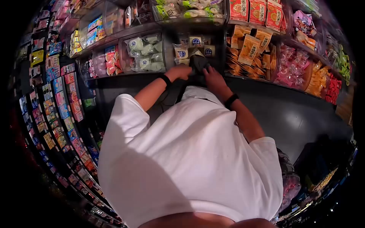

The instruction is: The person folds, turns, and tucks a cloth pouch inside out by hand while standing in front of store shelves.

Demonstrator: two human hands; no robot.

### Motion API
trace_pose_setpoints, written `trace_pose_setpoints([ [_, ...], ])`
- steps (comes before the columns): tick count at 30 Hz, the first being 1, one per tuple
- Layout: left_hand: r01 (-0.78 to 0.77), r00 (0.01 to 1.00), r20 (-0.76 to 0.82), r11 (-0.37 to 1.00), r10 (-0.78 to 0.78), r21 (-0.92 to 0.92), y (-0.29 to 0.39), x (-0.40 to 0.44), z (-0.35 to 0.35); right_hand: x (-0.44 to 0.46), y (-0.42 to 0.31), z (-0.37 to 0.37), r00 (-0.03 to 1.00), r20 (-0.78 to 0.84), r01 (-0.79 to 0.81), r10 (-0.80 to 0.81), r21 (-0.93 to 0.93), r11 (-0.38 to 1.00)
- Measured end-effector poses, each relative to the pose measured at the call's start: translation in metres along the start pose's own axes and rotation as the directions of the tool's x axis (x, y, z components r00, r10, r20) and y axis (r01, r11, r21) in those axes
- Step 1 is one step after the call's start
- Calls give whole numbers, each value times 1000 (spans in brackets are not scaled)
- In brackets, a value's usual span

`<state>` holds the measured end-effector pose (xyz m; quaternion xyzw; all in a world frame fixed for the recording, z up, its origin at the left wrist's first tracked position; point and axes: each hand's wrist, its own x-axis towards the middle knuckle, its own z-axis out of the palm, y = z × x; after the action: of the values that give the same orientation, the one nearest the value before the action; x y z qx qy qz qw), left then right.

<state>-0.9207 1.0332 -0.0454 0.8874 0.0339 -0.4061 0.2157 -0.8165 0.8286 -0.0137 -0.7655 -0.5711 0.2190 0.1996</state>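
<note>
The white shirt (190, 155) filled the lower middle. Beyond it stood the open bin (218, 45), holding the pale packets. At its front edge, the left hand (181, 71) was loosely curled and the right hand (213, 78) part-bent, fingertips seemingly against the dark item (198, 63), which sat between them. Whether either gripped it, I could not tell. The step looked like working that item at the bin; the next move called for a surer hold. Its shape blurred into shadow, partly covering the packets (181, 53).
</note>
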Motion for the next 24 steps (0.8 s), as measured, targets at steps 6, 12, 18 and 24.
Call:
trace_pose_setpoints([
  [6,96,995,3,967,-98,-236,-3,12,20,-2,13,-23,988,-71,152,-140,193,969],
  [12,-386,804,-488,923,340,8,25,144,63,-50,20,-59,994,-87,-47,71,243,969],
  [18,-243,941,-275,959,196,-148,44,148,48,-58,18,-43,971,-221,-78,95,84,993],
  [24,-16,1000,-11,1000,16,19,55,42,0,-25,0,-21,956,-249,-177,153,-78,981],
])
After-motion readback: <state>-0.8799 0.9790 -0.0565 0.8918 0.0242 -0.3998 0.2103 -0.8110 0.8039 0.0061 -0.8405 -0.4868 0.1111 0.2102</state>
